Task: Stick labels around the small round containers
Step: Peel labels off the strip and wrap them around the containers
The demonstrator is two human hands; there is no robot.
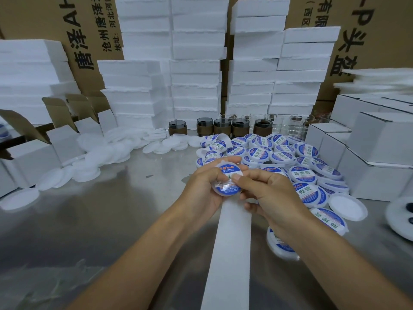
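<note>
Holding the container [225, 183] up over the middle of the surface [111, 220], my left hand [202, 186] has its fingers curled round the rim from the left; my right hand [272, 193] comes in from the right with thumb and forefinger closed on the label [230, 186] at the container's face, though glare there leaves me unsure whether they pinch a loose end or press it flat; a white backing strip [232, 242] runs from under the container toward the near edge. To do this step well I would hold the left grip steady, set the label's leading end square, then smooth along it with the thumb while turning the container, so no bubble or crease gets trapped; the strip should hang slack, not tug. Labelled containers [279, 155] lie heaped just beyond and to the right; plain white lids [100, 157] are scattered far left.
</note>
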